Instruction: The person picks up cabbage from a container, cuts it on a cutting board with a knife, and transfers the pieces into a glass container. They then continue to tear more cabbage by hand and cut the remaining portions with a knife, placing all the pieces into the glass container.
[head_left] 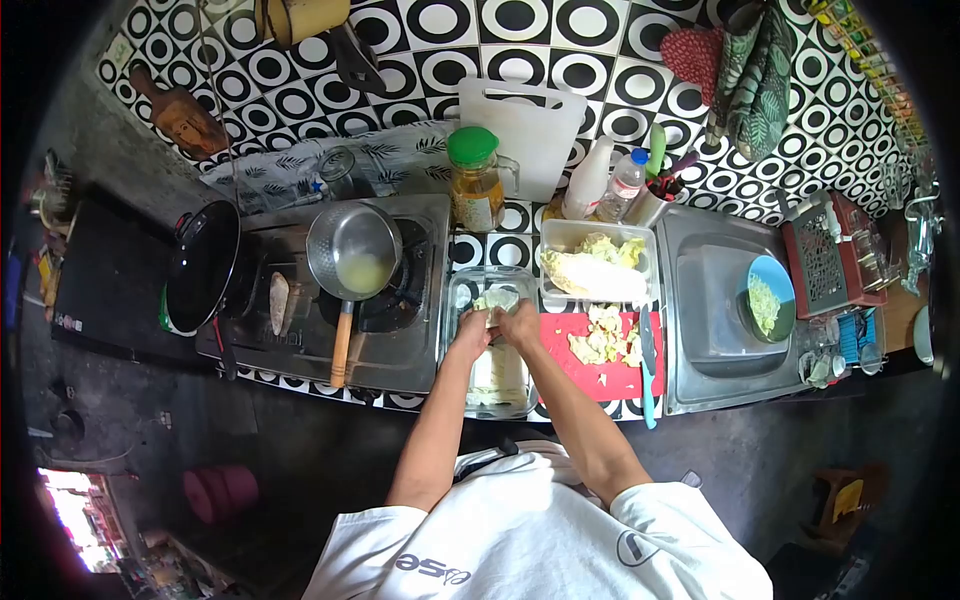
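Observation:
Both of my hands are over a clear glass dish point(457, 385) at the middle of the counter. My left hand point(474, 330) and my right hand point(517, 324) hold a pale, light-green piece of food point(497, 299) between them, fingers closed on it. Below my hands a whitish layer point(495, 375) lies in the dish. Just right of it, a red cutting board point(560, 370) bears yellowish chopped pieces point(600, 340) and a knife with a turquoise handle point(649, 385). Behind the board stands a clear container point(546, 240) with pale leafy food.
On the stove point(270, 350) at left sits a wooden-handled saucepan point(355, 250) with yellowish contents; a black pan point(203, 262) is beyond. A green-lidded jug point(475, 185) and bottles point(588, 180) stand behind. A blue bowl point(780, 280) sits at the sink point(690, 385).

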